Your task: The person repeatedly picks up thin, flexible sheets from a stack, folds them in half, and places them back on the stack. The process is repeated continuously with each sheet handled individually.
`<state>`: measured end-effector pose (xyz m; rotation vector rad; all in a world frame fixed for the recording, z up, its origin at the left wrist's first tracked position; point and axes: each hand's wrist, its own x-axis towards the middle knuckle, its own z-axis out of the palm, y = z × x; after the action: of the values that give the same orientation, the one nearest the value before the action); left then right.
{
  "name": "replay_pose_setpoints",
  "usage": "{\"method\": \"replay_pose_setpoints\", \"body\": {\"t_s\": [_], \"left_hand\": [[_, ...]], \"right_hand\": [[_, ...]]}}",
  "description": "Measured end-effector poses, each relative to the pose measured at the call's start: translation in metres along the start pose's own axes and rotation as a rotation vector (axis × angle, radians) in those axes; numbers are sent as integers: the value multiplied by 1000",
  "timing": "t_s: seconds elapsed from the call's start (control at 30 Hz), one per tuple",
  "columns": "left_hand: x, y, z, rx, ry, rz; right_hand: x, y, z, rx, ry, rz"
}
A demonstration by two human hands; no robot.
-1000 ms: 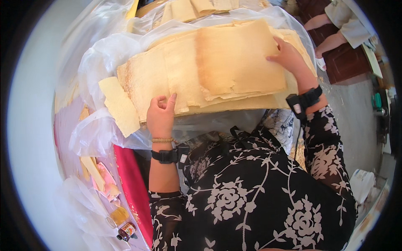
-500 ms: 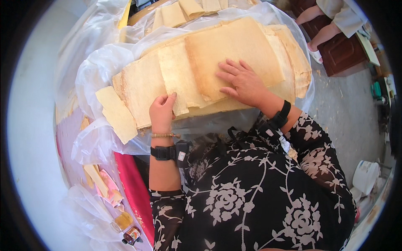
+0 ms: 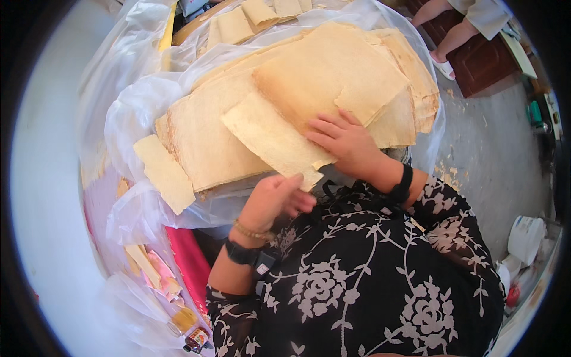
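A stack of thin, cream-tan sheets (image 3: 208, 143) lies on crumpled plastic, with a squarer, browner-edged sheet (image 3: 321, 65) on top. My left hand (image 3: 279, 199) is closed on the lower end of a pale, torn-edged strip (image 3: 256, 131), which lies diagonally across the stack and extends past its near edge. My right hand (image 3: 348, 149) rests with fingers outstretched on the top sheet, beside the strip's upper side. A separate torn piece (image 3: 160, 172) lies at the stack's left end.
Crumpled plastic (image 3: 137, 107) surrounds the stack; folded sheets (image 3: 238, 27) lie behind it. Scraps (image 3: 143, 262) and a small bottle (image 3: 196, 339) are at lower left. Another person's bare leg (image 3: 455, 41) and sandal stand beside a dark red cabinet (image 3: 482, 65). A white bucket (image 3: 523, 238) sits at right.
My left hand has moved right and down, drawing the pale strip askew toward me. My right hand has moved from the right edge onto the middle of the sheets and slightly nearer.
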<state>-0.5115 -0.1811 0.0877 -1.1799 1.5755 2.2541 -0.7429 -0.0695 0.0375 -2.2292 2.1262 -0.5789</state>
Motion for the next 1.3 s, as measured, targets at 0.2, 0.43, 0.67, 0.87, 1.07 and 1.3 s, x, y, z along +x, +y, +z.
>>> {"method": "replay_pose_setpoints", "body": {"t_s": [0.2,0.43,0.67,0.87,1.07,1.3], "left_hand": [[60,73,-69,529,619,827],[151,73,-77,832,674,849],[111,66,-46,1065,730,861],[43,59,-81,1329,357,953],[45,42,-69,962,363,1033],[97,65,-71,782,-12,988]], "right_hand": [[-34,35,-12,-49,196,36],[-43,32,-11,-19,324,185],[-49,53,-16,2,270,53],[-58,81,-31,620,277,47],[-61,107,-43,793,88,39],[-58,105,-44,966,128,259]]}}
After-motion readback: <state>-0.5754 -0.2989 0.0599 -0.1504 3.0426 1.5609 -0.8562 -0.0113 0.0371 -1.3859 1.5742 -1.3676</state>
